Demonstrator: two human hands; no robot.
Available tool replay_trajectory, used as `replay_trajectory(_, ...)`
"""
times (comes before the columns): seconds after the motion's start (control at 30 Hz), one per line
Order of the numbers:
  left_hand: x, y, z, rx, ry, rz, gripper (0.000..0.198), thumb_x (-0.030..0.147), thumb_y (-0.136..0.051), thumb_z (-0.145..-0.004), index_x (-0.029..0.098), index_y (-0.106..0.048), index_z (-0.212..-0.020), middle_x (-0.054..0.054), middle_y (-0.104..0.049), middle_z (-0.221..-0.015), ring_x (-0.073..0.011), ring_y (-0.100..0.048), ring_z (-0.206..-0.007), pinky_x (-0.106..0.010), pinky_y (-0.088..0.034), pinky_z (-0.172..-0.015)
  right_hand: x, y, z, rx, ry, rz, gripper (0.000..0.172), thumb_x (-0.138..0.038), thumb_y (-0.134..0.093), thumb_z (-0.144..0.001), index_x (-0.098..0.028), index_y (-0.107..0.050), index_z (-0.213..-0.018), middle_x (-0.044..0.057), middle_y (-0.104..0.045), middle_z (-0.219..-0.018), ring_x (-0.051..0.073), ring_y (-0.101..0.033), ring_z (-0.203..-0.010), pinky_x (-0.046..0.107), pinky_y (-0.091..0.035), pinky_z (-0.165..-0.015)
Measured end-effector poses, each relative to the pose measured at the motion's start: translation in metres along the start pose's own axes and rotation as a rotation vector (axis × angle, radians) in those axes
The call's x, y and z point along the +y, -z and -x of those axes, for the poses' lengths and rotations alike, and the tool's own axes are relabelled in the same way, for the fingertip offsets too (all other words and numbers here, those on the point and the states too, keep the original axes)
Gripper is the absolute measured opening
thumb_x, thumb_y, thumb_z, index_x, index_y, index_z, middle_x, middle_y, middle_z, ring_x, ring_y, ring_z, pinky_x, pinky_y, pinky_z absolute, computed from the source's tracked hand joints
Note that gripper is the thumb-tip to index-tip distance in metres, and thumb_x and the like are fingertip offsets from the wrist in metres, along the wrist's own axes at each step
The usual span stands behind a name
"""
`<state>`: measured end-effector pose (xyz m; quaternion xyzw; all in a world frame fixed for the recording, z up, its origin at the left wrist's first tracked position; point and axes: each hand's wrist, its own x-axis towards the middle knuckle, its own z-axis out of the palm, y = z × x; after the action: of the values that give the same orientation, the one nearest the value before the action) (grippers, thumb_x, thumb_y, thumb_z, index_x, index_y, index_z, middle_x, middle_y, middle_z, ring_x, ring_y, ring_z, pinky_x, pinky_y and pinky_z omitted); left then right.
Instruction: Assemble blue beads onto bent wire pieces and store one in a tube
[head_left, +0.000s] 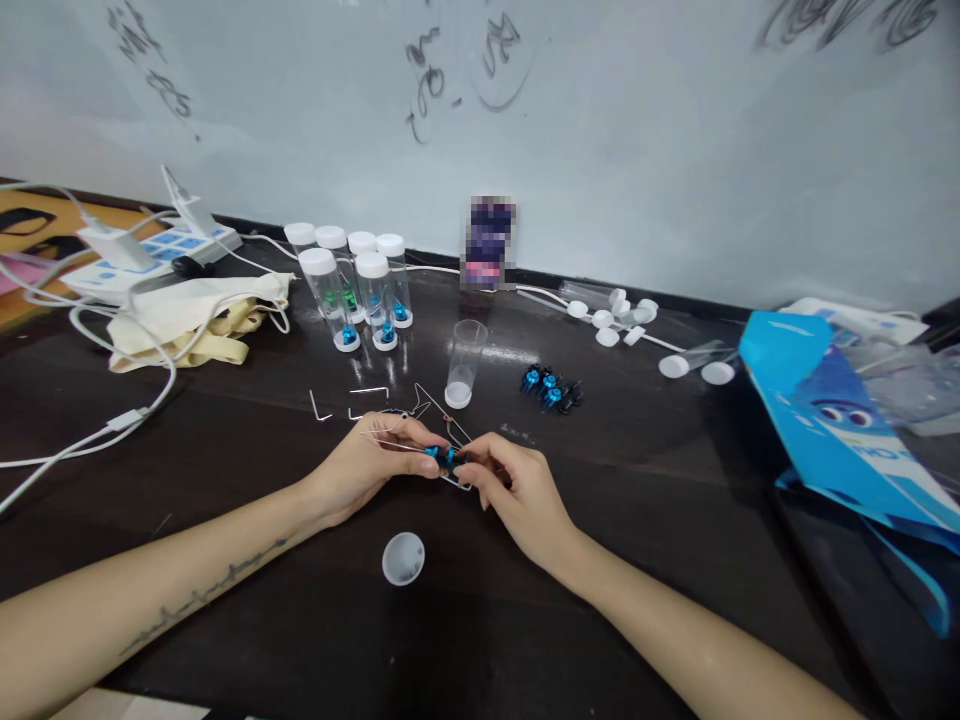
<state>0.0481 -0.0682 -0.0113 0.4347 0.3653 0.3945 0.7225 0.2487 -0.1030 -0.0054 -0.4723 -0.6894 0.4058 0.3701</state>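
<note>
Evidently both hands are at work on one small blue-and-black part [450,456], which sits between their fingertips above the counter [300,620]. The left hand [364,465] pinches its blue end between thumb and fingers, while the right hand [521,485] grips the darker end with its fingertips. Nearer the body than the left hand, a small white cap [397,552] lies open side up with tiny bits inside. Just beyond the left hand lie bent metal keys [371,389]; farther past it stands a group of capped clear tubes [373,300]. An uncapped clear tube [466,355] stands upright beyond the gap between the hands. Beyond the right hand, more blue and black pieces [551,388] lie clustered, with loose white caps [607,338] farther off.
</note>
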Motion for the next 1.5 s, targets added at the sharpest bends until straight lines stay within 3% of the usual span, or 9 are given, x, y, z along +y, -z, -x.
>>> replay_trajectory(0.2, -0.0010, 0.0008, 0.0004, -0.015, 0.013, -0.018, 0.020, 0.008, -0.085, -0.060, 0.018, -0.078, -0.077, -0.001, -0.077, -0.071, -0.0110, -0.070, -0.066, -0.019, -0.054, -0.067, 0.0004, 0.0008, 0.0008, -0.048, -0.009, 0.004, 0.023, -0.031, -0.053, -0.096, -0.018, -0.060, -0.077, -0.003, -0.063, -0.065, 0.009, -0.052, -0.050, 0.021, -0.037, -0.052)
replay_trajectory(0.43, -0.0045, 0.0039, 0.0006, -0.056, -0.017, -0.038, 0.021, 0.007, -0.084, -0.061, 0.019, -0.079, -0.078, -0.002, -0.078, -0.076, -0.0123, -0.070, -0.071, -0.020, -0.054, -0.068, 0.0000, 0.0019, 0.0004, -0.076, 0.017, 0.044, 0.035, -0.032, -0.046, -0.099, -0.017, -0.060, -0.071, -0.002, -0.064, -0.061, 0.009, -0.054, -0.050, 0.021, -0.039, -0.055)
replay_trajectory(0.87, -0.0013, 0.0013, -0.0003, -0.015, -0.019, -0.063, 0.019, 0.009, -0.085, -0.060, 0.018, -0.079, -0.076, -0.003, -0.076, -0.071, -0.0140, -0.068, -0.066, -0.024, -0.054, -0.066, 0.0001, 0.0001, -0.0005, -0.001, 0.014, 0.013, 0.007, -0.026, -0.067, -0.087, -0.020, -0.064, -0.086, -0.006, -0.055, -0.061, 0.009, -0.049, -0.050, 0.021, -0.038, -0.051)
replay_trajectory(1.5, -0.0018, 0.0017, -0.0002, -0.024, -0.024, -0.070, 0.019, 0.008, -0.085, -0.060, 0.018, -0.078, -0.075, -0.003, -0.076, -0.073, -0.0142, -0.068, -0.067, -0.024, -0.054, -0.066, 0.0016, -0.0009, 0.0001, -0.015, -0.002, -0.038, 0.008, -0.025, -0.063, -0.088, -0.019, -0.063, -0.083, -0.004, -0.061, -0.062, 0.009, -0.050, -0.048, 0.021, -0.039, -0.050)
